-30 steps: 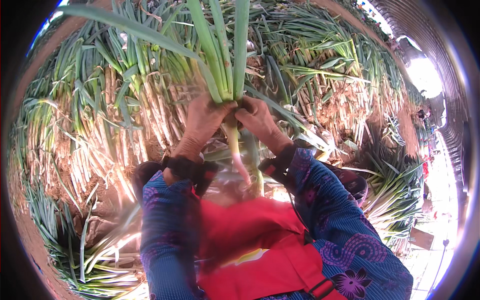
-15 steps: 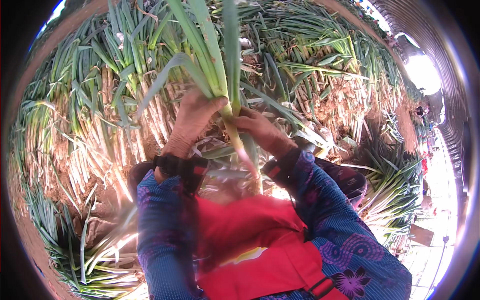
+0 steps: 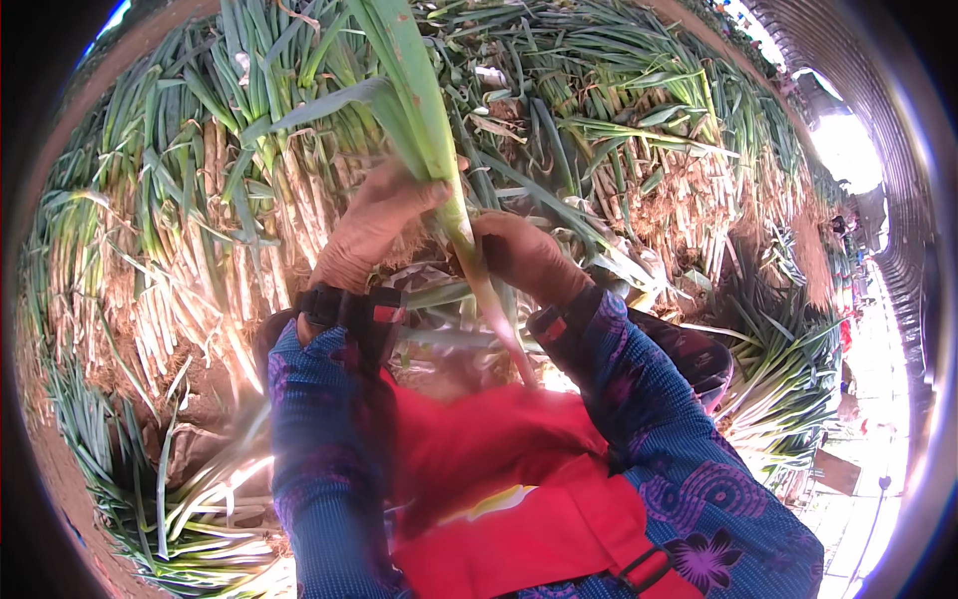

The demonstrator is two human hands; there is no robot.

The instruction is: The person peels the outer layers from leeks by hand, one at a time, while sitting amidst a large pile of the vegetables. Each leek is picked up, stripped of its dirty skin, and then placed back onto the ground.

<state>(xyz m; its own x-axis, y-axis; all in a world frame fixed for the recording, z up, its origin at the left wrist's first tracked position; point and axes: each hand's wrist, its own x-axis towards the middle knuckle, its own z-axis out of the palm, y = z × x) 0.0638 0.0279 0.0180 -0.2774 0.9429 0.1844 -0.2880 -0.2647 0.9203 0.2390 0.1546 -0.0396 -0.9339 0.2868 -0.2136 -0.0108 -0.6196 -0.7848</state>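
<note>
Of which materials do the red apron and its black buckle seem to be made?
The red apron looks like matte cloth, with soft folds; which fibre is unclear. The black buckle is probably smooth plastic: it appears rigid and uniformly dark.

Left hand curled closed, right hand slightly lower, fingers bent, forearms extended forward

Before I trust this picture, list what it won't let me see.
In the head view:
Held green onion: leaf tips cut off by the top edge.
Its lower end: blurred near the red apron.
Left grip: fingers partly hidden behind leaves.
Right grip: fingertips lost in shadow; contact unclear.
</note>
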